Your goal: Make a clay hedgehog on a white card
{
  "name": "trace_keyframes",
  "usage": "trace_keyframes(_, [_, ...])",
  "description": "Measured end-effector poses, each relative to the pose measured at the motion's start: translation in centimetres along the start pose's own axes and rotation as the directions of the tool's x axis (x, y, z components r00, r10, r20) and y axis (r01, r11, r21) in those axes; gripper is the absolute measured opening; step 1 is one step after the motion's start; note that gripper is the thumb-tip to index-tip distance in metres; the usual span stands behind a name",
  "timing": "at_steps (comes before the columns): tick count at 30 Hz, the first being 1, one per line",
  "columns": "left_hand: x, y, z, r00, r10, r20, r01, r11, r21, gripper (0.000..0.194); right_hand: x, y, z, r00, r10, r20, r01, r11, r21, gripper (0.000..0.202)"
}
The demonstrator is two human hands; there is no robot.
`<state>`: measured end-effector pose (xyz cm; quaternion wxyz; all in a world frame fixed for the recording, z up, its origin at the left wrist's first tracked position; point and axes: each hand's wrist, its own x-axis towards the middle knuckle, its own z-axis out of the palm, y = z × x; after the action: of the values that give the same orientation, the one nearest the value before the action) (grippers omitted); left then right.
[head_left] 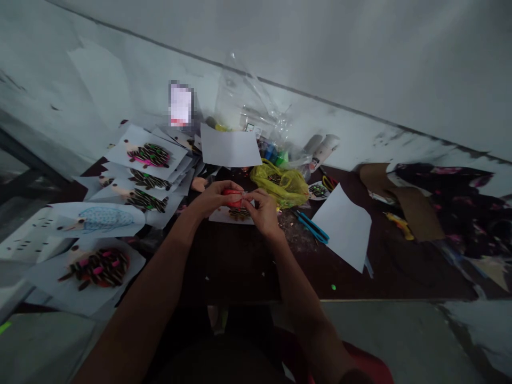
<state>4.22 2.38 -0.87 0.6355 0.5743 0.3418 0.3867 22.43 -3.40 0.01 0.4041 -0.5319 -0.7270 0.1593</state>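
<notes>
A small bright red-orange piece (233,198), soft-looking and partly covered by fingers, is between my two hands near the table's middle. My left hand (214,196) is closed round it from the left. My right hand (264,212) pinches at its right end, where something pale or clear shows; I cannot make out its exact kind. Just under the hands lies a white sheet with a hedgehog picture (240,213) of brown striped spines, partly hidden. To the right, a yellow plastic bag (280,184) holds more dark striped pieces.
Blue-handled scissors (314,228) and a blank white sheet (346,229) lie right of my hands. Hedgehog pictures (98,266) are stacked at left. Behind are a clear plastic bag (256,101) and a lit phone-like screen (181,104). Cardboard (416,213) and dark flowered cloth (460,213) lie far right.
</notes>
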Motion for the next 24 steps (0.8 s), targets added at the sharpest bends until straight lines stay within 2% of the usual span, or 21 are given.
trace_keyframes(3, [0.0, 0.0, -0.1, 1.000, -0.008, 0.008, 0.008, 1.000, 0.030, 0.033, -0.1, -0.1, 0.0, 1.000, -0.027, 0.001, 0.027, 0.999, -0.043, 0.016])
trace_keyframes(10, [0.0, 0.4, 0.2, 1.000, -0.014, -0.003, 0.014, 1.000, -0.022, 0.033, -0.1, -0.3, -0.2, 1.000, -0.009, 0.024, 0.011, 0.996, -0.087, 0.019])
trace_keyframes(16, [-0.1, 0.4, 0.3, 1.000, -0.023, 0.002, 0.023, 0.999, 0.028, 0.029, -0.3, -0.8, -0.1, 0.998, 0.024, 0.066, -0.009, 0.975, -0.222, 0.016])
trace_keyframes(18, [0.0, 0.4, 0.2, 0.999, -0.030, -0.019, 0.030, 0.999, 0.022, 0.030, -0.3, -1.0, -0.1, 0.999, 0.029, 0.016, -0.024, 0.975, -0.223, 0.014])
trace_keyframes(20, [0.1, 0.4, 0.0, 0.996, -0.035, -0.077, 0.035, 0.999, 0.006, 0.033, -0.1, -1.2, -0.3, 0.995, 0.037, -0.089, -0.051, 0.985, -0.167, 0.011])
trace_keyframes(22, [0.1, 0.5, -0.3, 0.988, -0.039, -0.148, 0.036, 0.999, -0.023, 0.036, 0.1, -1.2, -0.8, 0.977, 0.071, -0.200, -0.083, 0.995, -0.053, 0.012])
trace_keyframes(24, [0.2, 0.7, -0.5, 0.979, -0.050, -0.197, 0.038, 0.997, -0.062, 0.039, 0.3, -1.2, -1.2, 0.962, 0.126, -0.241, -0.108, 0.990, 0.086, 0.017])
